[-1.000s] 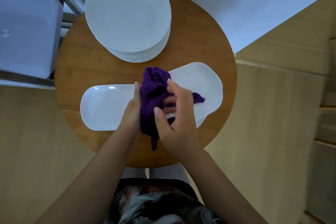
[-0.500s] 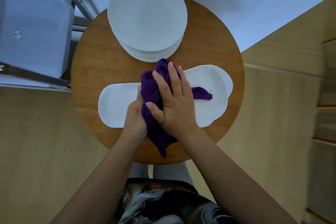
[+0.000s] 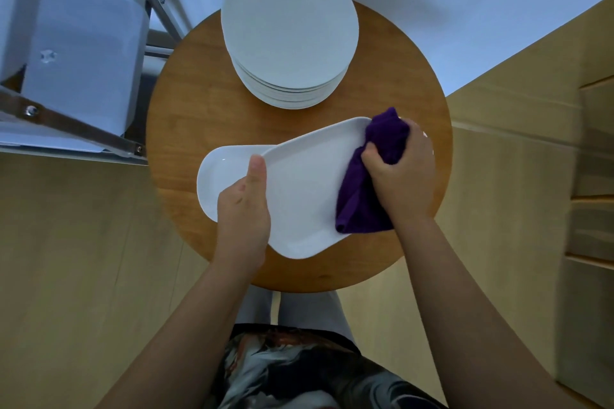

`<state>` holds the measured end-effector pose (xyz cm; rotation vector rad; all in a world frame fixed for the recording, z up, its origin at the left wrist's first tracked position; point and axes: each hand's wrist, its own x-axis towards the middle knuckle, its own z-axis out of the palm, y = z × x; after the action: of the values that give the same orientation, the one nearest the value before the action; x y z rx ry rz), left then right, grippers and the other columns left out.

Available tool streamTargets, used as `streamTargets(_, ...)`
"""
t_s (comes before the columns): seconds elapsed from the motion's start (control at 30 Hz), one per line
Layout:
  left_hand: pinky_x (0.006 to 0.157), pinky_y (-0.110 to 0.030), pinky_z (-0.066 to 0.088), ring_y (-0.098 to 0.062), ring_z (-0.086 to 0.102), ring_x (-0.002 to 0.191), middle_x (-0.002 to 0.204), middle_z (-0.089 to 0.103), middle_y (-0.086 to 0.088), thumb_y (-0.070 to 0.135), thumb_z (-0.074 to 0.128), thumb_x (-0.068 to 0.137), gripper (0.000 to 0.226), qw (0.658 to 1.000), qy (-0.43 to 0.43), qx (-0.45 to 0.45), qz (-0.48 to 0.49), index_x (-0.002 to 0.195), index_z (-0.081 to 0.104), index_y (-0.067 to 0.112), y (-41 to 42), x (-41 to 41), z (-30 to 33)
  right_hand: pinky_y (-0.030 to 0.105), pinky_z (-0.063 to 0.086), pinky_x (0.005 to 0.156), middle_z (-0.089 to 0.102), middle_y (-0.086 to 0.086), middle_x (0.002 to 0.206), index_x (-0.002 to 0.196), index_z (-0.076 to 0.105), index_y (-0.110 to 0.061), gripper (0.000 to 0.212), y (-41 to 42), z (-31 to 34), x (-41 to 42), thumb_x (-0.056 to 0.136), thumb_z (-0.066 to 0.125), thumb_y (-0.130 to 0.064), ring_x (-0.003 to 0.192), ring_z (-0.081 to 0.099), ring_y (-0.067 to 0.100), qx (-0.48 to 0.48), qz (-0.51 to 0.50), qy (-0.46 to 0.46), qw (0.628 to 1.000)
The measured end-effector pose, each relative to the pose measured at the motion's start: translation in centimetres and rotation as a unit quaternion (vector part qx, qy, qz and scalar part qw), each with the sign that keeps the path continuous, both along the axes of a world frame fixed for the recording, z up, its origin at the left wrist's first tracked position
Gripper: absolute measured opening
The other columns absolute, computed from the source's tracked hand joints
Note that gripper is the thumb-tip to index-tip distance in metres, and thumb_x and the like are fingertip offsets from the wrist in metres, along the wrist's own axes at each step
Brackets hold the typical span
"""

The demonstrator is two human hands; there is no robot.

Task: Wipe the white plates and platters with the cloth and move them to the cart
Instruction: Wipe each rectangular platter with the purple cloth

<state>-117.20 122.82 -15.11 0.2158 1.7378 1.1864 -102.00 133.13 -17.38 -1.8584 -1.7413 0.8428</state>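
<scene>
the left hand (image 3: 244, 209) grips the top platter (image 3: 305, 189), lifted askew over a second platter (image 3: 219, 176) on the round bench (image 3: 186, 129); the right hand (image 3: 403, 173) clutches the purple cloth (image 3: 365, 196) against it. the plate stack (image 3: 289, 30) waits; nothing visibly carted.

A single head-worn camera looks almost straight down on the round wooden table (image 3: 186, 129), close above it. The table fills mid-frame; the cart (image 3: 83, 53) sits left of it, edges probably bent by the wide lens.
</scene>
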Motion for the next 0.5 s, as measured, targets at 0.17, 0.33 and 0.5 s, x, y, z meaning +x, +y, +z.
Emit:
streamTargets(0.17, 0.055, -0.022, 0.050, -0.011, 0.061, 0.076, 0.077, 0.061, 0.018, 0.059, 0.039, 0.091, 0.021, 0.995, -0.014, -0.014, 0.100, 0.080, 0.050, 0.044, 0.7, 0.5, -0.4, 0.016, 0.051, 0.064, 0.057, -0.014, 0.107, 0.124, 0.041, -0.030, 0.059, -3.7, -0.2, -0.2, 0.076, 0.074, -0.040, 0.093, 0.060, 0.006, -0.157, -0.207, 0.239, 0.936)
streamTargets(0.33, 0.065, -0.029, 0.059, -0.018, 0.067, 0.089, 0.099, 0.067, 0.006, 0.063, 0.040, 0.087, 0.034, 0.976, -0.141, 0.008, 0.167, 0.105, 0.054, 0.038, 0.8, 3.0, -0.7, 0.010, 0.052, 0.057, 0.055, -0.015, 0.104, 0.124, 0.036, -0.032, 0.062, -6.9, 0.0, -4.2, 0.077, 0.076, -0.027, 0.091, 0.059, 0.007, -0.181, -0.312, 0.358, 0.862)
streamTargets(0.5, 0.076, -0.036, 0.058, -0.020, 0.068, 0.090, 0.098, 0.070, 0.003, 0.064, 0.041, 0.086, 0.036, 0.977, -0.191, -0.004, 0.091, 0.103, 0.056, 0.036, 0.1, 1.2, -0.8, 0.022, 0.057, 0.070, 0.058, -0.010, 0.106, 0.116, 0.041, -0.035, 0.056, -7.4, 0.9, -3.1, 0.075, 0.077, -0.020, 0.094, 0.061, 0.010, -0.214, -0.273, 0.381, 0.857)
